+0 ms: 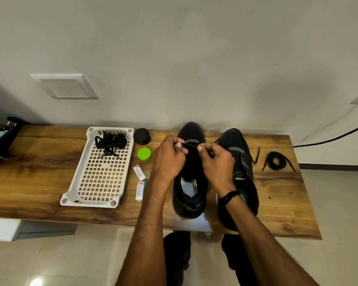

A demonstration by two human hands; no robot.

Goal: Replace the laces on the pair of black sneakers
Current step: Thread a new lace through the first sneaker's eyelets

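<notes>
Two black sneakers stand side by side on the wooden table, toes toward the wall. Over the left sneaker [190,195] my left hand [169,157] and my right hand [216,159] meet, each pinching a black lace [189,145] near the lowest eyelets at the toe end. The rest of that shoe's front shows no lacing. The right sneaker [243,172] sits partly behind my right wrist. A loose black lace [277,161] lies coiled on the table to its right. Another bundle of black laces [111,142] rests in the far end of a white basket [100,190].
Between basket and shoes lie a black round lid or jar [142,136], a green round cap [144,154] and two small white tubes [140,182]. The wooden table [39,172] ends close to my body. A black cable [329,139] runs along the wall at right.
</notes>
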